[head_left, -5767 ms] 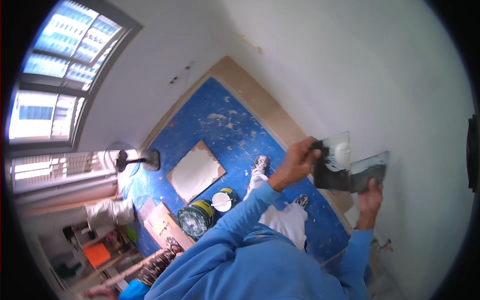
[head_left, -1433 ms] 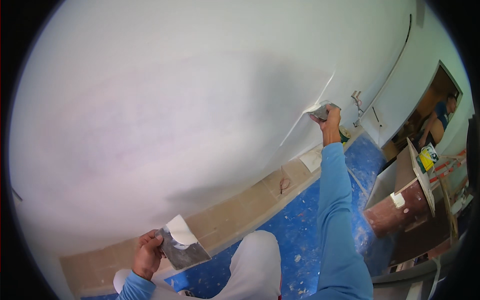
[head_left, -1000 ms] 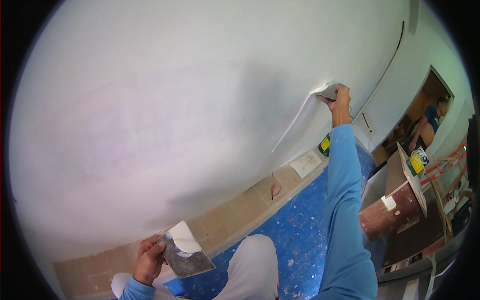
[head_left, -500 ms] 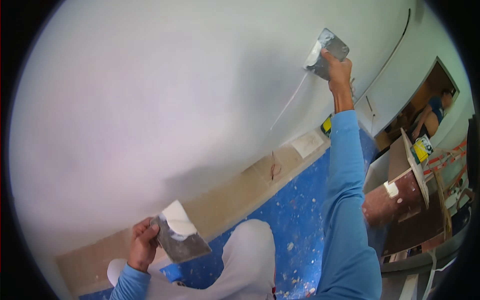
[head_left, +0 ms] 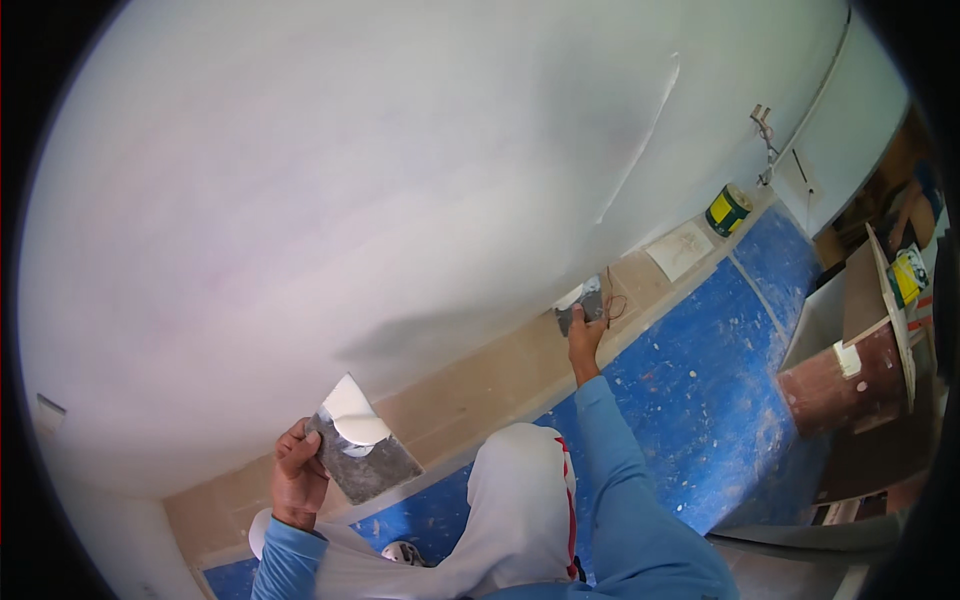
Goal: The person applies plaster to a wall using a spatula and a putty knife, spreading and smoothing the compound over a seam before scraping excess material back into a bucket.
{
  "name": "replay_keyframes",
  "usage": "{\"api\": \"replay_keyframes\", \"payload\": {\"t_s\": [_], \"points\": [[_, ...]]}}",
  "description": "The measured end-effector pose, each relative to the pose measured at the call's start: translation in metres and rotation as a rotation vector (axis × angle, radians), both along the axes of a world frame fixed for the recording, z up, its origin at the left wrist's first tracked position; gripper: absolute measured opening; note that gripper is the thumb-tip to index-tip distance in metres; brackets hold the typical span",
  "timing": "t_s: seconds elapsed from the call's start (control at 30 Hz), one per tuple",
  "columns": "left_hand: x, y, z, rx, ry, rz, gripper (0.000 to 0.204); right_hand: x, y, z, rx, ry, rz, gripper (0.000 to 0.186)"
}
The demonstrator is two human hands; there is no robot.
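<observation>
At the lower left, my left hand (head_left: 298, 466) grips the edge of a flat grey metal plate, a filling blade (head_left: 368, 470). A mound of white filler (head_left: 354, 418) lies on its upper half. My right hand (head_left: 586, 340) is closed round a second putty knife (head_left: 592, 304), a wide grey blade smeared with white paste, low against the wall near its base. The pale wall (head_left: 300, 200) fills the upper left, and a raised white streak of filler (head_left: 640, 145) runs down it at upper right.
A tan ledge (head_left: 470, 395) runs along the wall's foot, with thin wires, a pale sheet (head_left: 680, 250) and a green-yellow can (head_left: 729, 209) on it. Paint-spattered blue sheeting (head_left: 690, 370) covers the floor. A brown wooden piece (head_left: 850, 385) stands right; another person (head_left: 915, 210) is beyond.
My right hand has come down from high on the wall to near the ledge with its putty knife. The white streak on the wall is longer. The view has shifted rightward.
</observation>
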State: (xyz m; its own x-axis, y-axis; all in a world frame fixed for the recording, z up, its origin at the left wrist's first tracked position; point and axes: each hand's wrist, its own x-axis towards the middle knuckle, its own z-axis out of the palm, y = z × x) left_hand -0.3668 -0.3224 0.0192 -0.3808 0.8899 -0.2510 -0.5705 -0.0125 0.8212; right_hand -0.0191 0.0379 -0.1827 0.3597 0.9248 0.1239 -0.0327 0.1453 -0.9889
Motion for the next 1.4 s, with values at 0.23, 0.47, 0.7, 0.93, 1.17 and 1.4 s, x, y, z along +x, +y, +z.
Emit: {"api": "replay_keyframes", "payload": {"t_s": [0.23,0.47,0.7,0.93,1.17,1.4], "points": [[0.010,0.014,0.011,-0.006,-0.017,-0.039,0.024,-0.076,-0.001,-0.054,0.394,-0.661,-0.153,0.025],[0.018,0.016,0.021,0.029,-0.025,-0.035,0.021,-0.033,-0.055,-0.047,-0.337,0.308,0.192,0.018],[0.010,0.009,0.012,0.039,-0.024,-0.019,0.020,0.003,0.032,-0.056,-0.605,0.750,0.175,0.033],[0.009,0.010,0.008,0.080,-0.031,-0.051,0.018,0.009,0.053,-0.010,-0.401,0.623,0.133,0.036],[0.006,0.018,0.016,0.028,-0.034,-0.140,0.019,0.014,0.069,0.100,-0.185,0.545,0.077,0.032],[0.004,0.019,0.018,0.012,0.030,-0.095,0.017,0.025,0.092,0.201,-0.102,0.452,0.082,0.038]]}}
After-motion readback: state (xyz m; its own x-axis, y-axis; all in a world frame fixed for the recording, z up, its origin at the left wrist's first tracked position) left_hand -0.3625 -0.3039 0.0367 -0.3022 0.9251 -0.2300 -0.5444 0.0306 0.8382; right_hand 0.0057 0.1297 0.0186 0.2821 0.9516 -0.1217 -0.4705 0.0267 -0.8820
